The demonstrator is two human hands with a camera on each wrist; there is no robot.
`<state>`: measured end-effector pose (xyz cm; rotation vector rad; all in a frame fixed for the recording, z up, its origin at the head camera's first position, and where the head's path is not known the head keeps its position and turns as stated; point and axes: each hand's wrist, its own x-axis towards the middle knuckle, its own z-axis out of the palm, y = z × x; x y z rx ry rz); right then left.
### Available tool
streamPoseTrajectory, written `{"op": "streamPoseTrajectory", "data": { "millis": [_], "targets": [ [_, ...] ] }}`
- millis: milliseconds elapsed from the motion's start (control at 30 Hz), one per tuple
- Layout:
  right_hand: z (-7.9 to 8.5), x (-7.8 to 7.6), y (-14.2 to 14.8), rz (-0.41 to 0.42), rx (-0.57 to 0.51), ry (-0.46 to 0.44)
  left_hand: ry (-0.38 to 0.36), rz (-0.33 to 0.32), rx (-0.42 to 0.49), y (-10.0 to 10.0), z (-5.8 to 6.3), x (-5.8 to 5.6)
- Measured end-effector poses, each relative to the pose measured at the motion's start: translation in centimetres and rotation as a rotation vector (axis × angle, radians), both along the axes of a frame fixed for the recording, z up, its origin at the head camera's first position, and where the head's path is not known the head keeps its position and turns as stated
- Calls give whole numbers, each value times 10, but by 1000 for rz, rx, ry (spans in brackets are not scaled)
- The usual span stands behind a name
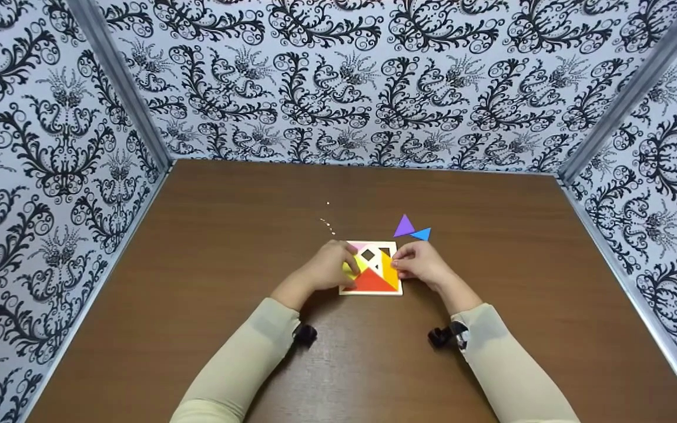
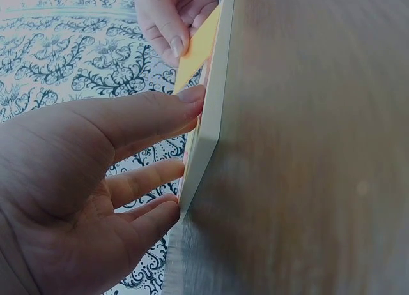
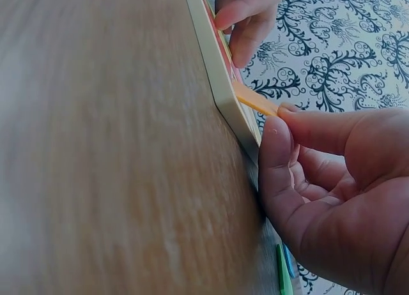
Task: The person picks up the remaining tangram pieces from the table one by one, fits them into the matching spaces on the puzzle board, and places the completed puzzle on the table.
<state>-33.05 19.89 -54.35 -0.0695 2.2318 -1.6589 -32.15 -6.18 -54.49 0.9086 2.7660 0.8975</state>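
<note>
A pale tangram board lies flat on the table. Set in it are a red triangle, a yellow piece and a pink piece; dark wood shows through gaps near its top. My left hand rests on the board's left side, thumb and fingers extended onto its face and partly covering the yellow piece. Between thumb and forefinger, my right hand pinches an orange piece at the board's right side. In the right wrist view, that piece tilts up from the board.
Beyond the board's upper right corner lie a purple triangle and a blue triangle. A green piece shows low in the right wrist view. Small white specks dot the brown table. Patterned walls enclose it.
</note>
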Motion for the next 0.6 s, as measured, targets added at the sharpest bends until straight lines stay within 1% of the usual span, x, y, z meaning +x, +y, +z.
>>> {"op": "streamPoseTrajectory", "data": {
  "millis": [233,600],
  "targets": [
    [0,0,0,12,29,21,-10,6,2,0,2,1],
    [-1,0,-2,-25,115,50,-19,9,22,0,2,2]
  ]
}}
